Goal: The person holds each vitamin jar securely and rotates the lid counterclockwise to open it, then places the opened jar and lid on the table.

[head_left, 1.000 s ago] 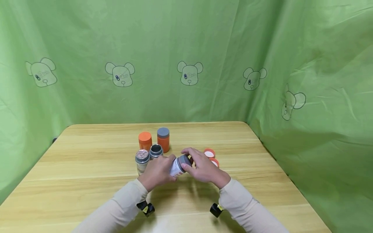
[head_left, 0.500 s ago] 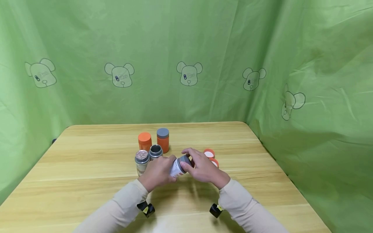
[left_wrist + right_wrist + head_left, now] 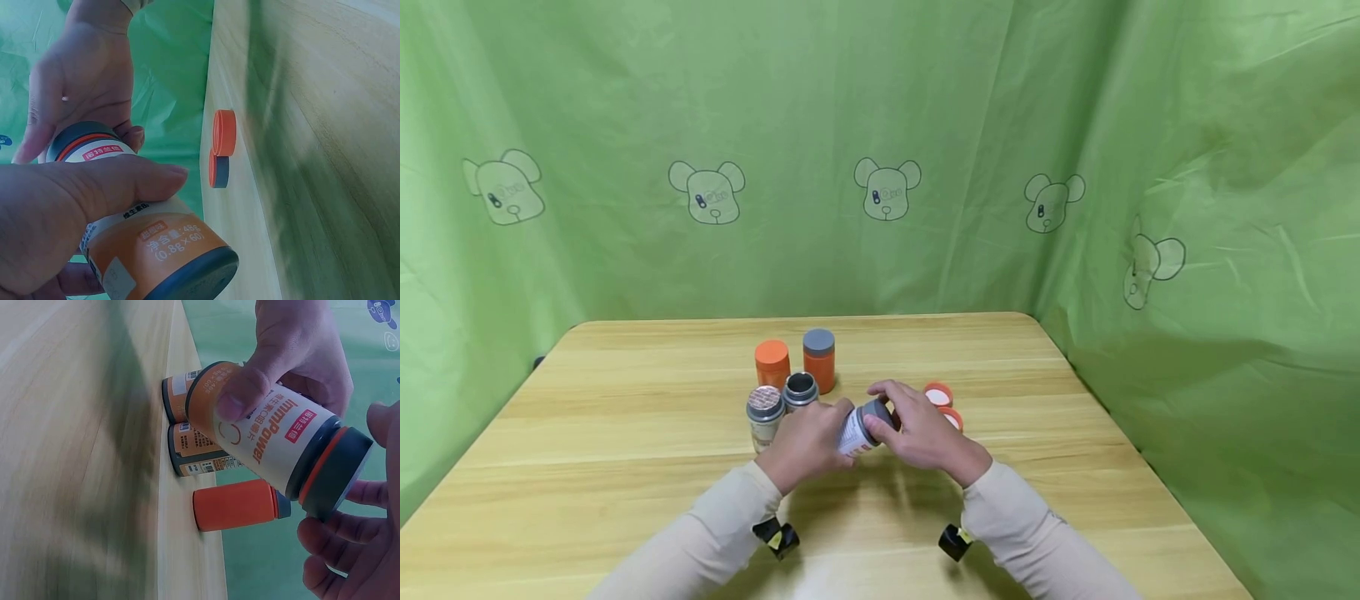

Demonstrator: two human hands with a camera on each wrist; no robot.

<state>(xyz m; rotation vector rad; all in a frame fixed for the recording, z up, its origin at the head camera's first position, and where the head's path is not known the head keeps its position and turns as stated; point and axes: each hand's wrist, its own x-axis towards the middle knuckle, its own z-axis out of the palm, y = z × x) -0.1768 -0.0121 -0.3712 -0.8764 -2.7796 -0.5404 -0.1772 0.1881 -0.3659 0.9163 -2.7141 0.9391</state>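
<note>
My left hand grips a white and orange supplement bottle round its body, thumb across the label. The bottle is tilted, its mouth end pointing up and right, held above the table. My right hand holds the dark grey bottle cap at that end, thumb on the near side and fingers over the far side. An orange band shows between cap and bottle neck in the right wrist view. Close by my left hand stand a bottle with a foil-sealed mouth and an uncapped bottle.
Behind these stand an orange bottle with an orange lid and an orange bottle with a grey lid. Right of my right hand, two loose caps lie with white insides up, one farther back, one nearer. A green curtain hangs behind the wooden table.
</note>
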